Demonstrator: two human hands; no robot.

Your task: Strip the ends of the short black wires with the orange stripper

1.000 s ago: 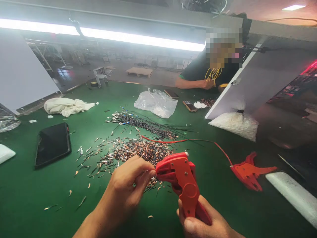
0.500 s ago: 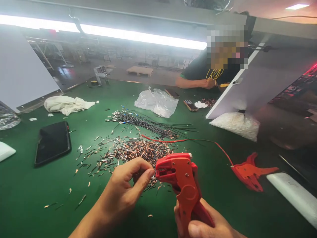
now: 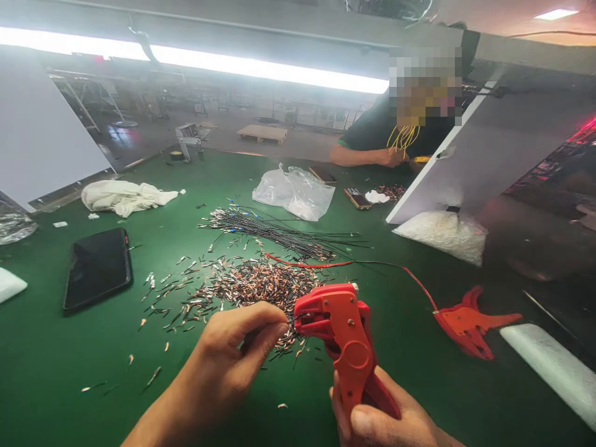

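Note:
My right hand grips the handles of a red wire stripper, held upright with its jaws pointing left. My left hand has thumb and forefinger pinched right at those jaws, on a short thin wire piece that is too small to see clearly. Just beyond both hands lies a heap of short stripped wire bits with copper ends, scattered over the green table. Behind the heap rests a bundle of long thin black wires.
A second red stripper with a red wire lies at right. A black phone and white cloth sit at left, a clear plastic bag behind. A person in a dark shirt works across the table.
My left hand's fingertips have stayed at the stripper's jaws, shifting slightly. The stripper has tilted a little and dropped slightly lower in my right hand.

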